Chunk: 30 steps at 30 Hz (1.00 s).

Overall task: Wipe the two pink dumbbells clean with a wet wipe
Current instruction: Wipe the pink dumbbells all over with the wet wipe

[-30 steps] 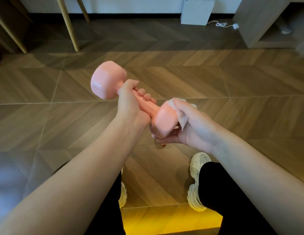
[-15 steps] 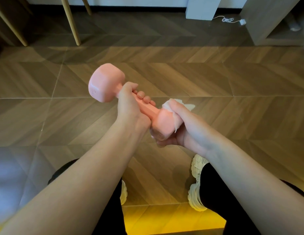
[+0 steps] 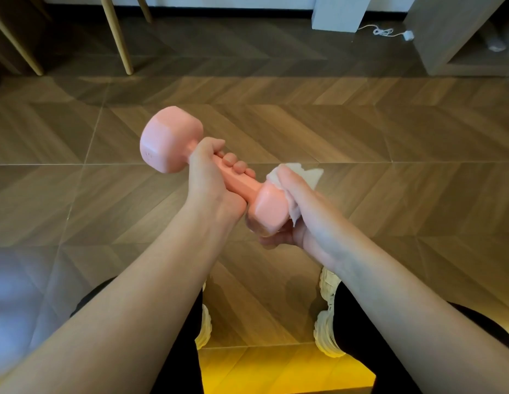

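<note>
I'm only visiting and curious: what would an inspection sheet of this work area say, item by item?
Surface: wood-pattern floor; no table in view.
Job's things: one pink dumbbell held above the floor, the second not in view; white wet wipe against its near head.
Clutter: nothing seen.
Grippers: left hand grips the handle; right hand holds the wipe round the near head.
Cables: white cable with plug, on the floor at the back.
Surroundings: wooden furniture legs, white box, cabinet, pale shoes.
</note>
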Motion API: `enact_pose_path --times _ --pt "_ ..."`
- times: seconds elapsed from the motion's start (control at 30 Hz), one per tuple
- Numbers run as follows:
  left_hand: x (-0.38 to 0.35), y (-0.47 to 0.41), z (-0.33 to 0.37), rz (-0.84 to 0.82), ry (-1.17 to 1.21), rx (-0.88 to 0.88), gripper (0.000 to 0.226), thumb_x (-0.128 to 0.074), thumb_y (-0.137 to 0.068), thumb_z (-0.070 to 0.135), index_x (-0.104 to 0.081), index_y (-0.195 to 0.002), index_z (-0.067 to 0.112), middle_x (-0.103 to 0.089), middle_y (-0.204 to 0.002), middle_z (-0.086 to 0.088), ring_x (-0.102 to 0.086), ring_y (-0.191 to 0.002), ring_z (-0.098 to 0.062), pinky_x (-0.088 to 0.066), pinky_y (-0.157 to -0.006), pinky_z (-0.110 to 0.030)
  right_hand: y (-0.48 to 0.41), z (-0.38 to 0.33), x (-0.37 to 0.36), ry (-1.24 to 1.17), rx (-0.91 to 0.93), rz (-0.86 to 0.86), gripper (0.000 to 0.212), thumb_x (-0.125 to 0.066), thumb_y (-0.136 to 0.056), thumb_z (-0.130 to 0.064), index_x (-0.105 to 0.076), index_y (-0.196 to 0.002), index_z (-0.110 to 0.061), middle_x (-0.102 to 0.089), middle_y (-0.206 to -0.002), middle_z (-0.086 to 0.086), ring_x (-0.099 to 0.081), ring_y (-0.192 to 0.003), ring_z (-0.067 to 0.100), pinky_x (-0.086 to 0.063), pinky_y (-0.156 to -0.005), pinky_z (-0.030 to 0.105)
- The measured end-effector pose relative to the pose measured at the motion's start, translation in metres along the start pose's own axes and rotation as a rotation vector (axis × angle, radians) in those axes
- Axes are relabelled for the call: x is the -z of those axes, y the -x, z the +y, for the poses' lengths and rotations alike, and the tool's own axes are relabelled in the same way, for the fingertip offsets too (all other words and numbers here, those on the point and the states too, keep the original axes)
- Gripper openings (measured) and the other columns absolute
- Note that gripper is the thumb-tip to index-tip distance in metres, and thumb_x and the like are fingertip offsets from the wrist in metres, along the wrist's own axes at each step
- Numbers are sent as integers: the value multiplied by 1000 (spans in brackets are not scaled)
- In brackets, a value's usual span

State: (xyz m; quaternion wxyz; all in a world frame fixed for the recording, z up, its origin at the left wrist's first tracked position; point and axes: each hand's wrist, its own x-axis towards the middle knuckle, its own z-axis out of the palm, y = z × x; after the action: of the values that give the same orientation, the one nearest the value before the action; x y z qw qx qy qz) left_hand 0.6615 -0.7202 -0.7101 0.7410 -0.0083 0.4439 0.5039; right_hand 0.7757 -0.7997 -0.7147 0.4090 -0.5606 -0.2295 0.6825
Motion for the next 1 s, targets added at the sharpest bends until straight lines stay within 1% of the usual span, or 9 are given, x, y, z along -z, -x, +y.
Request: enact_pose_path --times 0.1,0.2,0.3,0.43,0.5,0.63,0.77,0.9,1.0 --pt "-1 -2 1 2 -19 5 27 -52 -88 13 -36 -67 18 -33 -48 6 -33 -37 -11 -35 -48 -21 1 -3 8 -68 -30 -87 43 -54 -96 -45 -58 -123 -12 -63 -119 29 -68 -89 28 -58 -64 40" --pt "-3 -5 2 30 -41 -10 26 -55 -88 12 -41 -67 17 -40 -48 6 -40 -40 -10 -40 -49 -21 2 1 15 -83 29 -214 54 -66 -86 -30 -49 -133 -10 -69 -113 16 -69 -97 26 -59 -72 38" --pt "-4 -6 1 46 -47 -15 27 -58 -89 13 -43 -67 17 -43 -52 5 -45 -45 -10 -43 -55 -23 -1 5 15 85 108 -122 58 -74 -76 -28 -52 -129 -20 -71 -105 2 -70 -95 18 -57 -73 32" --pt "-2 -5 -3 37 -25 11 28 -56 -90 16 -38 -69 19 -37 -50 7 -37 -42 -10 -37 -53 -24 -1 6 9 203 182 23 51 -74 -75 -44 -56 -121 -29 -73 -95 -8 -70 -91 6 -56 -72 22" --pt "-2 -5 -3 35 -33 5 29 -55 -90 17 -37 -68 19 -36 -50 6 -35 -40 -11 -35 -52 -24 0 8 5 192 178 42 46 -68 -83 -50 -60 -119 -22 -75 -97 1 -70 -95 15 -56 -77 29" --pt "-3 -5 0 19 -47 0 31 -55 -90 20 -36 -66 20 -35 -48 7 -34 -39 -11 -33 -51 -23 0 5 3 33 -13 55 48 -54 -95 -55 -63 -118 -14 -63 -124 26 -66 -110 40 -57 -84 52" --pt "-2 -3 0 1 -66 -4 31 -54 -89 20 -35 -65 21 -33 -48 7 -32 -38 -11 -33 -49 -22 4 5 7 -150 -179 -88 65 -57 -83 -58 -56 -129 -13 -64 -125 27 -71 -98 38 -61 -77 46" --pt "-5 0 -4 -11 -66 -14 29 -54 -89 18 -36 -67 20 -33 -49 7 -32 -40 -10 -33 -50 -23 4 3 6 -123 -134 -96 81 -66 -71 -54 -51 -136 -9 -63 -125 28 -70 -90 33 -61 -80 43" --pt "-6 2 -8 -30 -87 -18 28 -53 -90 18 -35 -68 20 -32 -50 7 -30 -42 -11 -32 -51 -25 5 4 7 -102 -109 -95 78 -68 -73 -50 -50 -137 -9 -59 -129 31 -67 -92 33 -59 -80 43"
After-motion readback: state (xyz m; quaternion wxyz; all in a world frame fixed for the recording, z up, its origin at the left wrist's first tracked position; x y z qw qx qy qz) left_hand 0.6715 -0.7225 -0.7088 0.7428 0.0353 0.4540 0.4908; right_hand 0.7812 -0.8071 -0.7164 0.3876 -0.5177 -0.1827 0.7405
